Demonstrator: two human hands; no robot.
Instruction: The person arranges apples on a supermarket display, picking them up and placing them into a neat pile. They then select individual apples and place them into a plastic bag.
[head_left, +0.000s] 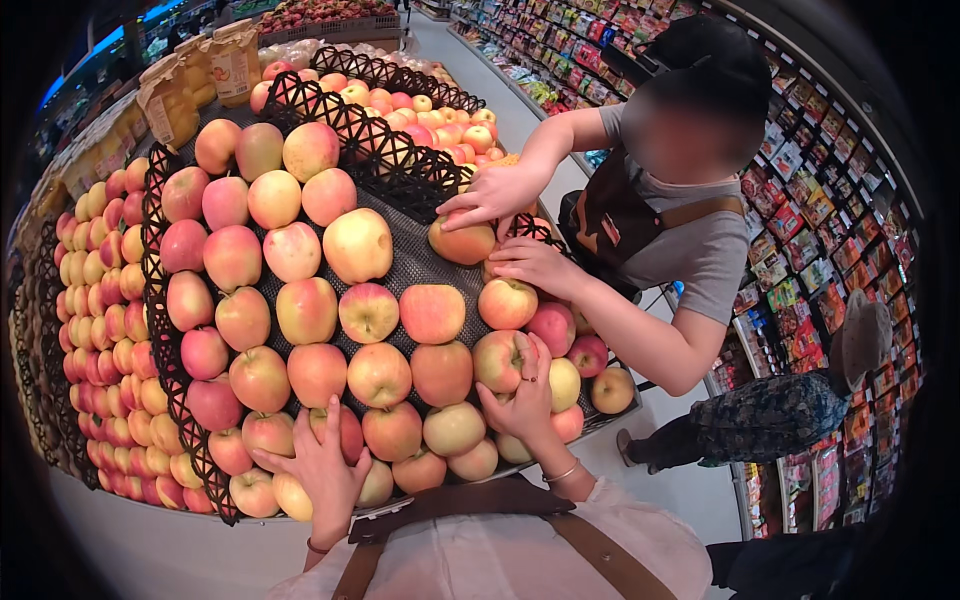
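My left hand (326, 469) is at the front of a sloped apple display, its thumb and fingers around a red-orange apple (346, 435). Further right, my right hand (525, 401) grips a yellow-red apple (496, 361), thumb on the near side and fingers over its right. Rows of apples (379, 375) lie around both hands on a dark woven mat (409, 259). Across the display, a co-worker's hand (499, 191) rests on an orange-red apple (461, 240). The co-worker's other hand (536, 266) reaches over the apples just beyond my right hand.
Black lattice dividers (161, 300) separate this section from stacked fruit (112, 322) at left and more apples (442, 124) behind. Jars of fruit (169, 101) stand at the back left. The co-worker (675, 225) stands close on the right. Another person (772, 412) is by the packaged-goods shelves (802, 210).
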